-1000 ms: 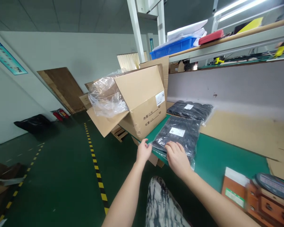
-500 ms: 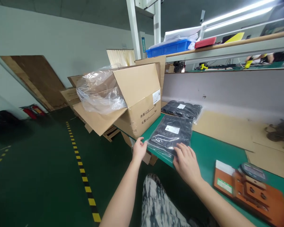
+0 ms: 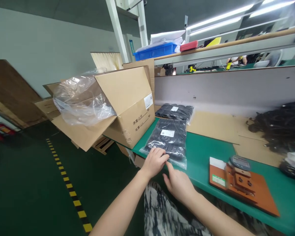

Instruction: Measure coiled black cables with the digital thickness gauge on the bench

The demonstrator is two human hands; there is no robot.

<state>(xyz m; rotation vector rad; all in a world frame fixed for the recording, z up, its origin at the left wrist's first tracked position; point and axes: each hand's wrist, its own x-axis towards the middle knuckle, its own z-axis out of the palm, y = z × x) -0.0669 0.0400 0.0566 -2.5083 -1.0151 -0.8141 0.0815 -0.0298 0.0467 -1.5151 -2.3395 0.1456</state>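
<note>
Your left hand [image 3: 154, 162] lies over the near edge of the flat, clear plastic bag of black items with a white label [image 3: 166, 142], its fingers bent; you cannot tell from here whether they pinch the film. Your right hand [image 3: 179, 183] is just beside it, thumb and forefinger spread apart, the forefinger's tip at the left hand's thumb. The bag lies label up on the green tabletop [image 3: 201, 147], near its front edge. Behind it is a second clear plastic bag of black items [image 3: 175, 112], also labelled. To the left of both stands a large, open brown cardboard box [image 3: 140, 121], with a crumpled transparent plastic liner [image 3: 83, 101] spilling from its opening. Well to your right, an orange-brown board-mounted fixture with a grey round-ended digital display [image 3: 243, 183] sits on the tabletop.
</note>
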